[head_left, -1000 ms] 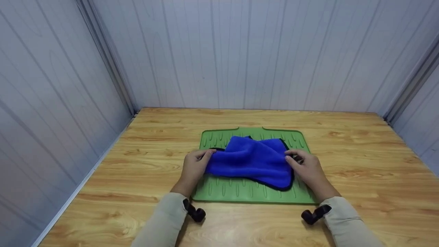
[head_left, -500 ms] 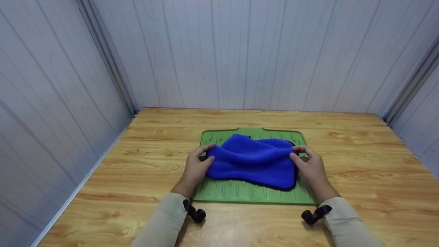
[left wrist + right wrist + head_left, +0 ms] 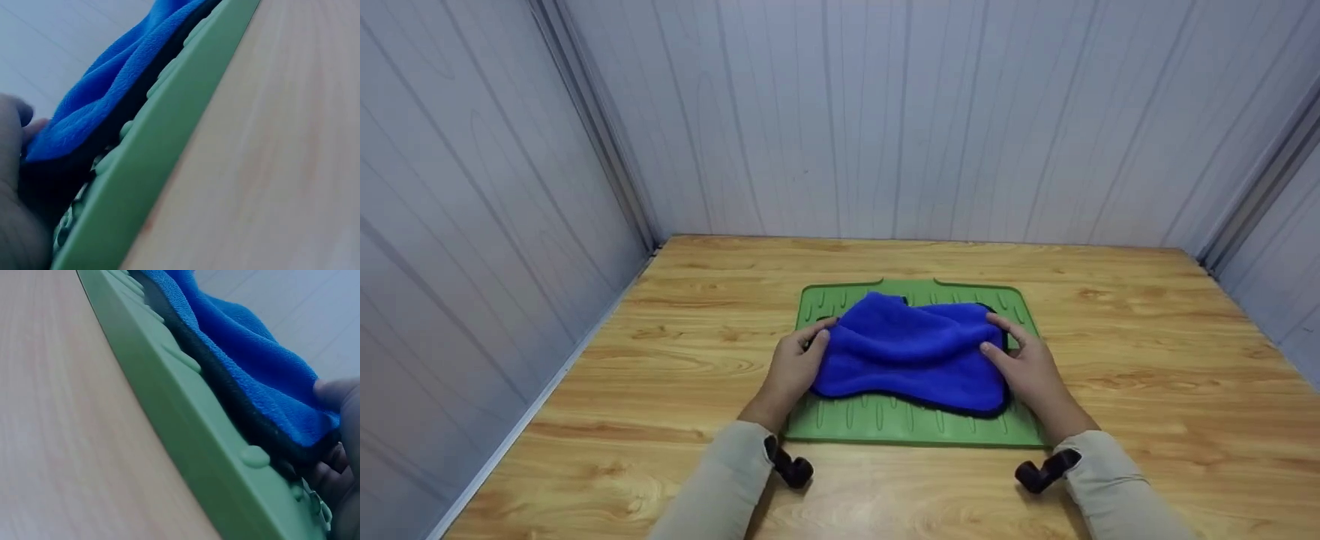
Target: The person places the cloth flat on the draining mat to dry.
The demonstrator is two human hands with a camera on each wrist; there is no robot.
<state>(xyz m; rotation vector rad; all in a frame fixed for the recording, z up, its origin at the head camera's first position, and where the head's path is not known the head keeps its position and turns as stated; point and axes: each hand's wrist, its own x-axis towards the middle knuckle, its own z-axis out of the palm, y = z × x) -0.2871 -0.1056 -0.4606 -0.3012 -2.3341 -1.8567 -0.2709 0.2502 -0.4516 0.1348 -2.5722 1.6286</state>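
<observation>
Head view, from where I stand: the blue cloth [image 3: 911,360] lies rumpled over the middle of the green mat [image 3: 915,431], which sits on the wooden table [image 3: 660,367]. Half a second ago the hands were a little farther apart and the cloth was drawn tighter between them; now they've come slightly inward, and it sags into a soft trough.

The left hand [image 3: 797,362] pinches the cloth's edge at nine o'clock. At three o'clock the right hand [image 3: 1026,364] has thumb and forefinger spread on top, though the right wrist view shows fingers tucked under the black hem [image 3: 225,391], so it's gripping that edge too. One peak stands up towards eleven o'clock, and a rounded corner rests near five.

To my eye that slack suggests a hold being adjusted; the cloth isn't flat or squared yet, so this step looks unfinished.
</observation>
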